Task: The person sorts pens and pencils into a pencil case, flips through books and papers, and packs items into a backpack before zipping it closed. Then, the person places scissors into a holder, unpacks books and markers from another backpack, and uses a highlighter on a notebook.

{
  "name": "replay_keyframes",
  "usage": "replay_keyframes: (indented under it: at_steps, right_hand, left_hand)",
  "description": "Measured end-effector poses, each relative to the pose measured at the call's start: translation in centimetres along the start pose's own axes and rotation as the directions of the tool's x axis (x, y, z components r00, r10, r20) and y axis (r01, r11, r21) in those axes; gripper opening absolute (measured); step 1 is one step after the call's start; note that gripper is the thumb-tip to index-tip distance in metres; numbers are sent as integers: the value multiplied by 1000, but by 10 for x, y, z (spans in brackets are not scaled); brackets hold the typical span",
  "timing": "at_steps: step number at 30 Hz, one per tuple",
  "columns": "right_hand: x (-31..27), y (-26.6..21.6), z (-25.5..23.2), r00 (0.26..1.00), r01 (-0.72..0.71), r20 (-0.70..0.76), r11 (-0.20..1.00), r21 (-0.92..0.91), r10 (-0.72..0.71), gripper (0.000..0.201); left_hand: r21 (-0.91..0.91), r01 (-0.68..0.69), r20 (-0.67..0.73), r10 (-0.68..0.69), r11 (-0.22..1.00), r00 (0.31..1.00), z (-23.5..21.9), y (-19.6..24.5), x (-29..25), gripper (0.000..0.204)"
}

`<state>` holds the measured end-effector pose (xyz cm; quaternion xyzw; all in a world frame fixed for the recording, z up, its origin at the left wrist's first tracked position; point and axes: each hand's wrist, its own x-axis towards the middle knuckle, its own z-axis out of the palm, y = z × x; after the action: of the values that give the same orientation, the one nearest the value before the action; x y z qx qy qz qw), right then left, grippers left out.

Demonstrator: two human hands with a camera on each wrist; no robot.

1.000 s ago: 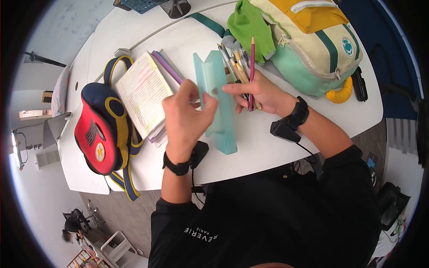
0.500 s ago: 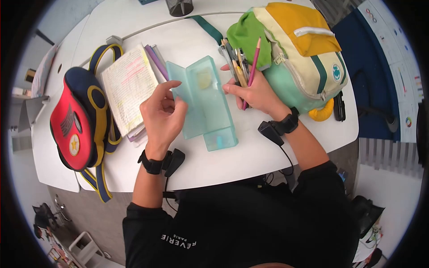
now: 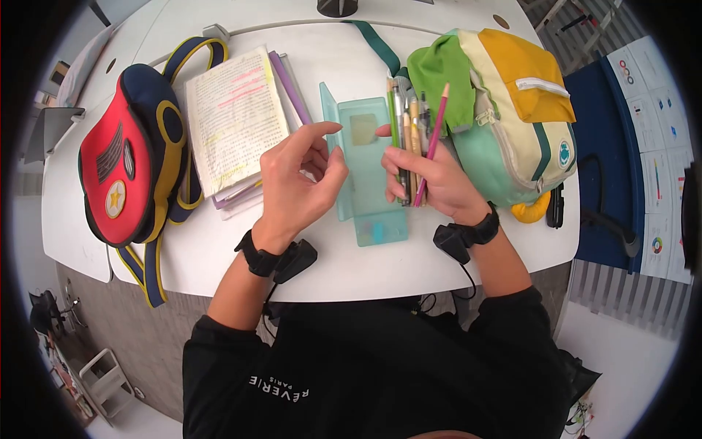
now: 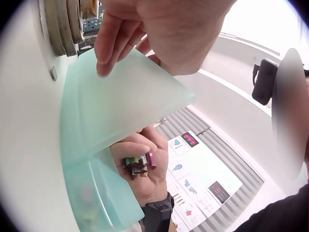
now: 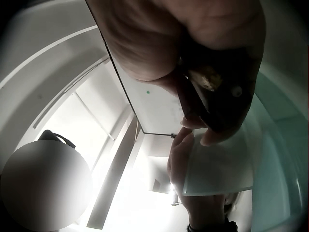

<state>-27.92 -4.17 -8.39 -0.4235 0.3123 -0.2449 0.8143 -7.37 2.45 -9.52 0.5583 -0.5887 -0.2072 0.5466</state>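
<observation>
A translucent teal pencil case [image 3: 369,179] lies open on the white table between my hands, its lid [image 3: 330,110] raised along the left side. My left hand [image 3: 303,175] grips the lid's upper edge; in the left wrist view some fingers [image 4: 107,60] lie on its near face and others show behind it. My right hand [image 3: 435,179] holds a bundle of pens and pencils [image 3: 409,124] just right of the case, with a magenta pencil [image 3: 439,128] leaning apart from the rest. Inside the case are a pale yellowish square [image 3: 363,129] and a small blue item [image 3: 377,232].
Left of my hands lies a stack of books and papers [image 3: 238,124]. Beyond it sits a red and navy bag [image 3: 117,168] with yellow-edged straps. A cream, green and yellow backpack [image 3: 504,117] stands to the right, a black object [image 3: 556,207] beside it. At the back is a dark holder [image 3: 337,6].
The case turned from a narrow, edge-on look to showing its inside, and its lid now stands steeper than half a second ago. The pens stay in my right hand. The head view shifted.
</observation>
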Motion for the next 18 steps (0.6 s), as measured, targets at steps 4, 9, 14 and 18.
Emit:
replay_keyframes:
  at_steps: [4,9,14,18]
  right_hand:
    - [5,4,-7,1000,-15,-23,1000,-26,15,43]
    - [5,3,-9,1000,5,-7,995,-105,-6,44]
    - [6,5,-11,999,33,25,996,-83,-31,45]
    - [3,4,-4,999,53,-6,996,-67,-54,41]
  left_hand:
    - [-20,35,-26,-35,999,999,-5,-1,2,22]
    - [360,-166,160,114,918,981,-31,-1,11,20]
    - [421,-282,318,151,862,936,-40,-6,11,19]
    - [386,-328,273,233,862,933,-34,10,10,21]
